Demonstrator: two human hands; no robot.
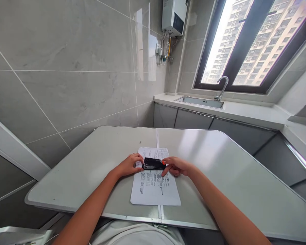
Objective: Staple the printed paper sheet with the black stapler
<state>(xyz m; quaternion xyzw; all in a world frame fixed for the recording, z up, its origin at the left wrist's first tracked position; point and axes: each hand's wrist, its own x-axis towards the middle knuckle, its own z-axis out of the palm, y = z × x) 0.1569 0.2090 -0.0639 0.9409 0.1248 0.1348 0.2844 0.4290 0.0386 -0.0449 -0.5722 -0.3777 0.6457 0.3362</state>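
A black stapler (pixel 153 164) lies crosswise over printed sheets of paper (pixel 155 190) on the table. Its upper arm looks slightly raised from the base at the left, with a metal strip showing between them. My left hand (pixel 130 165) grips the stapler's left end, thumb low and fingers curled above. At the other end, my right hand (pixel 177 166) holds the stapler near a small orange spot (pixel 163 162), its index finger at the top and another finger reaching down onto the paper. How many sheets lie there I cannot tell.
The pale folding table (pixel 91 183) has a seam down its middle and a metal-trimmed edge. Beyond it stands a counter (pixel 255 114) with a sink (pixel 204 102) and a faucet (pixel 222 86) below a window. A water heater (pixel 174 17) hangs on the tiled wall.
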